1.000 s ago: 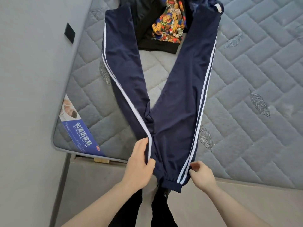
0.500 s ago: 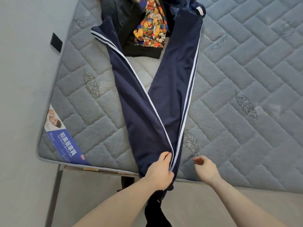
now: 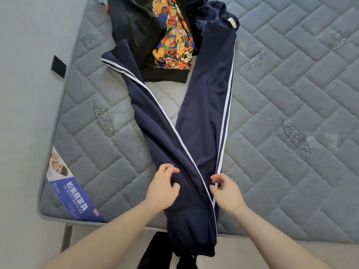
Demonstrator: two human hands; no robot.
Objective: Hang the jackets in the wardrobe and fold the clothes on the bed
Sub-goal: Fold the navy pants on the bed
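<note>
Between the two hands lie the navy track pants, spread on the mattress with their legs meeting in a V whose point sits between the hands. The left hand hovers over the left leg, fingers loosely curled with the tips apart from the thumb; it looks relaxed and grips nothing, though whether the fingertips brush the cloth cannot be told. The right hand is just beside the white-striped edge of the right leg, thumb and forefinger close together at the stripe; whether they pinch the cloth or only touch it cannot be told.

Below both hands, toward the person, the joined lower part of the pants runs over the near edge of the mattress and hangs down, the cuffs dangling past the edge. Beyond the hands, the left leg angles away to the left and ends in a striped fold, while the right leg runs nearly straight up toward a crumpled navy garment. Between the two legs, far ahead of the hands, lies a black garment with a teddy-bear print, its hem touching the left leg. Left of the left hand, near the mattress corner, is a blue label.
</note>
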